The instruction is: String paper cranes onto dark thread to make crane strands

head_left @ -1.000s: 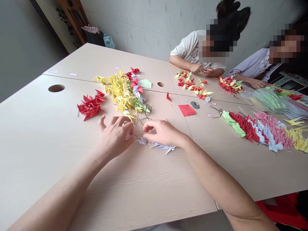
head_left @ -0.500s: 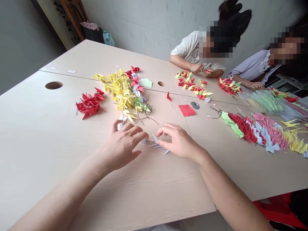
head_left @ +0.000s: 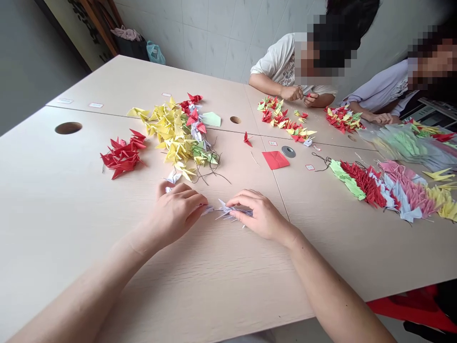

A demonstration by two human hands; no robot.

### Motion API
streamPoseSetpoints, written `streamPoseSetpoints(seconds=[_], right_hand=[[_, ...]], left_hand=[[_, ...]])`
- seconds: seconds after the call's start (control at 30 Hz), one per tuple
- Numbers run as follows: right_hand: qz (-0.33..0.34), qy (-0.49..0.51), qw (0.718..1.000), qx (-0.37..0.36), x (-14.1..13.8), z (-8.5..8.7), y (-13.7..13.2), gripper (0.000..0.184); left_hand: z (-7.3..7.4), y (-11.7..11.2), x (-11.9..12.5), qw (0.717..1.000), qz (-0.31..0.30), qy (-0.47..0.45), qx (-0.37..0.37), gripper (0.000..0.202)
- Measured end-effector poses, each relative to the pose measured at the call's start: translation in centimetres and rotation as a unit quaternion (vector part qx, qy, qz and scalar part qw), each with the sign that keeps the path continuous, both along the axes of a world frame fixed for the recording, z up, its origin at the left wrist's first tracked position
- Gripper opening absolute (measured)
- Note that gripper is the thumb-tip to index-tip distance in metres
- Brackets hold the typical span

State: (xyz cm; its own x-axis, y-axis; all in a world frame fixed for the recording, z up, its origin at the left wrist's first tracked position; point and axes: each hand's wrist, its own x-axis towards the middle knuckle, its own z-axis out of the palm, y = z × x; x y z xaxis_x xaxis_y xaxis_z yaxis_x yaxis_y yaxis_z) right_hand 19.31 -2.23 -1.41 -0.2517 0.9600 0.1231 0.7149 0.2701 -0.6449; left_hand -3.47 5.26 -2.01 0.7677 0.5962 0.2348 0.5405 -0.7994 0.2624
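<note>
Pale lilac-white folded paper cranes (head_left: 224,209) lie bunched in a row on the table in front of me, with a thin dark string showing between the two hands. My right hand (head_left: 262,214) curls over this bunch, thumb and fingers closed on it from the right. On the other side, my left hand (head_left: 180,209) is closed, its fingertips at a single pale paper crane (head_left: 207,209) whose tip sticks out. The left thumb is mostly hidden under the fingers. Behind that hand lie more white cranes (head_left: 173,176), partly covered by it.
Beyond my hands are a heap of yellow cranes (head_left: 167,126), red cranes (head_left: 123,155), a red paper square (head_left: 275,160) and tangled black string (head_left: 214,166). Strung colourful cranes (head_left: 367,186) lie to the right. Two people work across the table (head_left: 150,286).
My left thumb, spread apart before, has drawn in under the fingers, which have closed at the pale crane. The right fingers now reach around more of the bunch. The view has shifted slightly.
</note>
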Motion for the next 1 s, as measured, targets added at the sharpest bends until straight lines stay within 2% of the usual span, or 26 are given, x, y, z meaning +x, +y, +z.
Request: streamPoseSetpoints(seconds=[0.27,0.5,0.67,1.0], right_hand=[[0.016,0.016,1.0,-0.002,0.42,-0.21,-0.12,0.014],[0.007,0.013,1.0,0.0,0.38,-0.31,-0.04,0.014],[0.009,0.014,1.0,-0.003,0.3,-0.28,-0.15,0.014],[0.042,0.009,0.999,0.003,0.25,-0.02,-0.09,0.019]], left_hand=[[0.26,0.07,0.12,1.0,0.017,0.009,0.007,0.025],[0.76,0.13,-0.22,0.999,-0.028,0.002,-0.018,0.026],[0.9,0.09,0.07,1.0,0.006,-0.007,0.001,0.024],[0.52,0.35,0.42,0.999,0.026,0.017,0.036,0.024]])
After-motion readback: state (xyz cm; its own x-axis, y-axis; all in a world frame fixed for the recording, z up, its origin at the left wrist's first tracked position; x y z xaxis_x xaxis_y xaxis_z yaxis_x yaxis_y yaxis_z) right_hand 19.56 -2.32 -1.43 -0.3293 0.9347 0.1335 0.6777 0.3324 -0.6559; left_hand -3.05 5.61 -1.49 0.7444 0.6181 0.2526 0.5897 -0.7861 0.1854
